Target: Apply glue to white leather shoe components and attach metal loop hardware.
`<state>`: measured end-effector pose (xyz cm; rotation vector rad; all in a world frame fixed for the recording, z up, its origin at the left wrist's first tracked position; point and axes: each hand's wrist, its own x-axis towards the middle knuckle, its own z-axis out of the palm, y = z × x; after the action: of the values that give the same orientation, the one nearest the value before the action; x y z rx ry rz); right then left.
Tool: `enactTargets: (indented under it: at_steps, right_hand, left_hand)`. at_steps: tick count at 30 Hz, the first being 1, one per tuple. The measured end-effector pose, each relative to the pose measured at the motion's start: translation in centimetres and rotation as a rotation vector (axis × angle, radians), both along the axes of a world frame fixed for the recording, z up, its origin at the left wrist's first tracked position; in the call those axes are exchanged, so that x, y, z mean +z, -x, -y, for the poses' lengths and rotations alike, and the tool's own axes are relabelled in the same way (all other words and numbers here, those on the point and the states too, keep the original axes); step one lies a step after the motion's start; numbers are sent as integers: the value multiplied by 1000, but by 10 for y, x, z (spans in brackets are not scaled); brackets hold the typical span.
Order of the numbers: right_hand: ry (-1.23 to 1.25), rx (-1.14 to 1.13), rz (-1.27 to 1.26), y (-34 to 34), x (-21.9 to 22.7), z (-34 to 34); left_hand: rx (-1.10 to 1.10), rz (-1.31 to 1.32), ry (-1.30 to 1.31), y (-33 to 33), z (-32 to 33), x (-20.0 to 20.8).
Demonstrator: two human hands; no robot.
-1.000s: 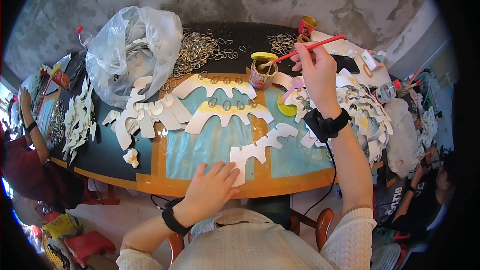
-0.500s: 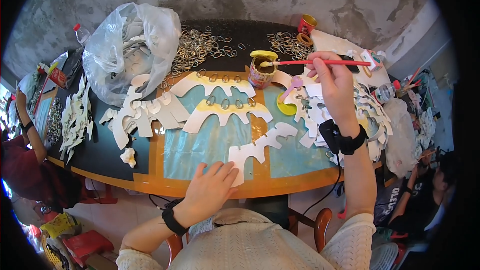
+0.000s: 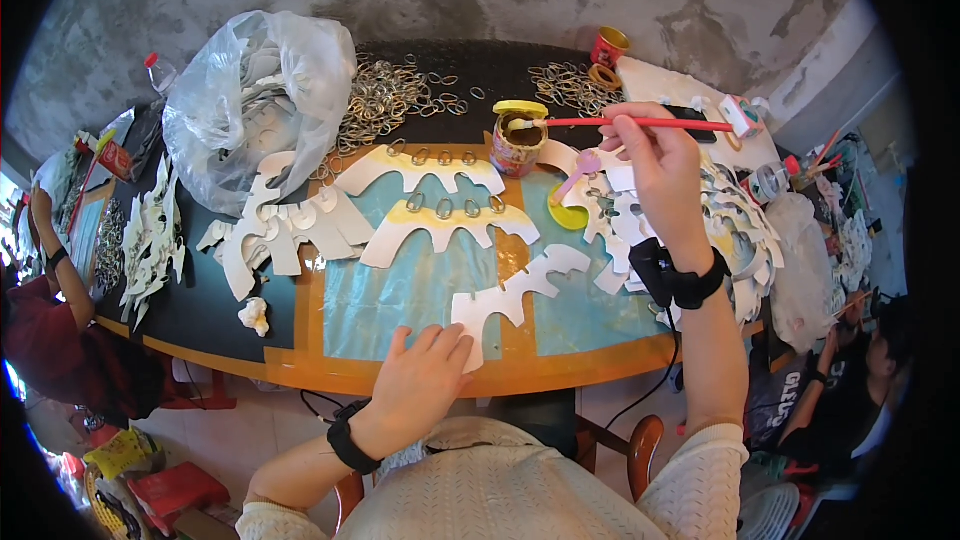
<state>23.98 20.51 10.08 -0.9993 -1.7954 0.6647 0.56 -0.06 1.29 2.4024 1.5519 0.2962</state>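
Brush (image 3: 580,122) at the mouth of the jar (image 3: 520,156); notched white piece (image 3: 512,300) near the table edge, under your left hand (image 3: 425,380).
Your right hand (image 3: 660,162) pinched the red handle between thumb and fingers; whether the bristles touched the jar's dim contents could not be made out. Your left hand's fingers, slightly spread, covered the piece's near-left end; its palm was hidden. Your right wrist blocked part of the pile of white pieces (image 3: 750,230); the dark rim cut off the co-worker (image 3: 840,410) at right.
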Motion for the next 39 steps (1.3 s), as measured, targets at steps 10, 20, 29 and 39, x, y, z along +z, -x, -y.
enactTargets:
  at_steps: [10,20,29,39]
  right_hand:
    - [193,-116,-283,-30,-13,12]
    - [43,72,-324,-51,-14,33]
    - [-69,80,-400,-62,-17,35]
    - [-160,155,-524,-73,-13,26]
  left_hand:
    - [14,1,-5,-1,2,-2]
    - [18,6,0,0,2,-2]
    - [21,12,8,0,2,-2]
    - [22,14,17,-1,2,0]
